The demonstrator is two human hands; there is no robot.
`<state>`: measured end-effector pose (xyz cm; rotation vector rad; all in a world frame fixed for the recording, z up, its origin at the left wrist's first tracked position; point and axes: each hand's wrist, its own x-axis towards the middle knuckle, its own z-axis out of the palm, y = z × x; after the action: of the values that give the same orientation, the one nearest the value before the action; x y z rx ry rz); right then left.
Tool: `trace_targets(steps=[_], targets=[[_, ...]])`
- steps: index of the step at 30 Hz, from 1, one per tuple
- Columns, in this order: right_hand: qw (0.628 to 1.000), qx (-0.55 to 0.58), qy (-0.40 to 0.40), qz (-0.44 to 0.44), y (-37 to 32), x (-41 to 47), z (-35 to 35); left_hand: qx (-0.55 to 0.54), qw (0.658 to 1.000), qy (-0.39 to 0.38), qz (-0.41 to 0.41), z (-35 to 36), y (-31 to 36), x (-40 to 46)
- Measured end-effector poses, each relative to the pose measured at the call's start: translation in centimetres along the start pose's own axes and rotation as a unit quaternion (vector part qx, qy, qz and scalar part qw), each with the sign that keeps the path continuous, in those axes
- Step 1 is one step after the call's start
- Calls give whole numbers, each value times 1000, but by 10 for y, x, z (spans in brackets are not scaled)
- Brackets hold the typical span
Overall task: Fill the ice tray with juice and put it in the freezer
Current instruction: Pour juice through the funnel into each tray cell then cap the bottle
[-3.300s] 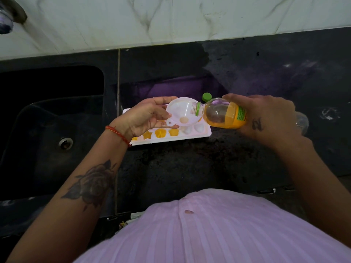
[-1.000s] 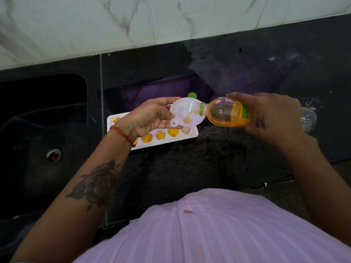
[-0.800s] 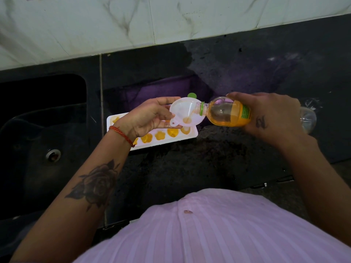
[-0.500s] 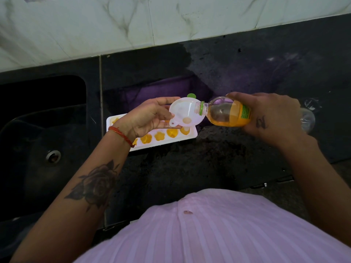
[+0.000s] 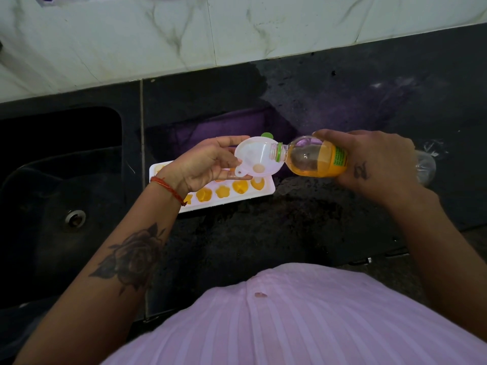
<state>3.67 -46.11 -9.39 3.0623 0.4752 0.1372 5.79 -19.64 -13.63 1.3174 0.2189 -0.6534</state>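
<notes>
A white ice tray [image 5: 267,191] lies on the dark counter [image 5: 263,233], its visible front cells full of orange juice. My left hand [image 5: 205,164] holds a white funnel [image 5: 257,160] over the tray's right end. My right hand [image 5: 376,162] grips a clear juice bottle [image 5: 313,160], tipped on its side with its mouth resting in the funnel. Orange juice fills the bottle's lower half. My left hand and the funnel hide the tray's back row.
A dark sink [image 5: 60,196] with a metal drain [image 5: 75,218] lies left of the tray. The green bottle cap [image 5: 266,135] sits on the counter behind the funnel. A marble-tiled wall [image 5: 237,30] runs along the back. A purple reflection shows on the counter.
The rightmost front cells of the tray have filled with juice. The funnel and bottle have shifted slightly along the tray, and my view has moved a little to the right.
</notes>
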Motion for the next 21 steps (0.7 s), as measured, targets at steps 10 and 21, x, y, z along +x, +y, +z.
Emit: trace_targets(steps=[10, 21], targets=[[1000, -2, 10, -5, -1, 3, -1, -14, 1000, 1, 2, -2, 3, 0], [992, 128, 6, 13, -4, 24, -4, -68, 997, -6, 19, -18, 24, -6]])
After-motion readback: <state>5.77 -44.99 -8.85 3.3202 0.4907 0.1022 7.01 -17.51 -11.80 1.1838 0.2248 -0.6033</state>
